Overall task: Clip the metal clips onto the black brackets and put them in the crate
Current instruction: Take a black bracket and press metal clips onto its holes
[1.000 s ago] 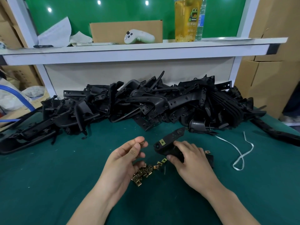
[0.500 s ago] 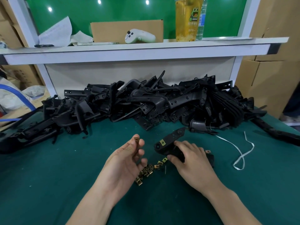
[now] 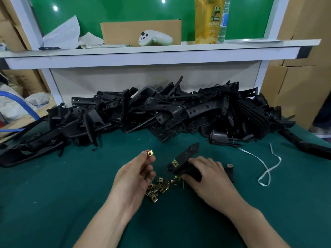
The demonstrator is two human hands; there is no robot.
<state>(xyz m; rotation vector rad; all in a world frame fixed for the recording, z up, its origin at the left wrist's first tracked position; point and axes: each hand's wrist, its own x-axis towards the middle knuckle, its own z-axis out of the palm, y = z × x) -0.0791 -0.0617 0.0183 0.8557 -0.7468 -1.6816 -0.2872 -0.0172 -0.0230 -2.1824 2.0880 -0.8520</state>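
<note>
Left hand [image 3: 133,176], in from 7 o'clock, pinches a metal clip [image 3: 150,153] at its fingertips — right hand [image 3: 209,179], in from 5 o'clock, grips a black bracket [image 3: 188,154] palm-down.

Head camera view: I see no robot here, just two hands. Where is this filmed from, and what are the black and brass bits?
There is no machine: a person works bare-handed, and the single camera sits on their head, looking down. The left hand pinches one brass metal clip. The right hand grips a black bracket; one fitted clip already sits on it. On the green table, between the hands, lies a pile of loose clips. Behind is a heap of brackets. A white strap lies to the right.
</note>
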